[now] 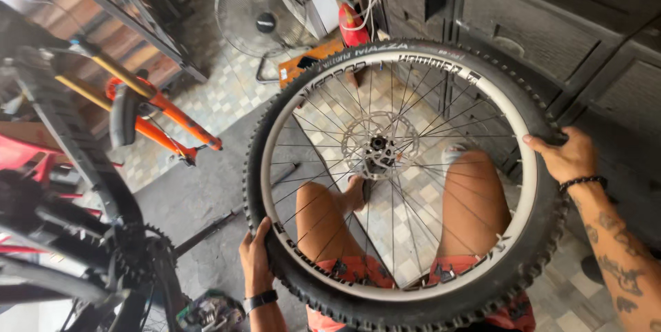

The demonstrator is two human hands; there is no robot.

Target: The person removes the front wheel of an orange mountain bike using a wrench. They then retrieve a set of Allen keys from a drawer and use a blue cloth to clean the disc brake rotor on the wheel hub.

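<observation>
While the wheel (406, 180) rests over the person's knees, both hands, left (256, 257) and right (566, 156), curl closed around its tyre (441, 304), which already sits on the rim along most of its round.

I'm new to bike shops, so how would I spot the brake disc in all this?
Find the big knobby black tyre on its white rim, held between the left hand and right hand. Follow the thin spokes to the centre: the flat, perforated silver metal disc there is the only solid plate.
</observation>
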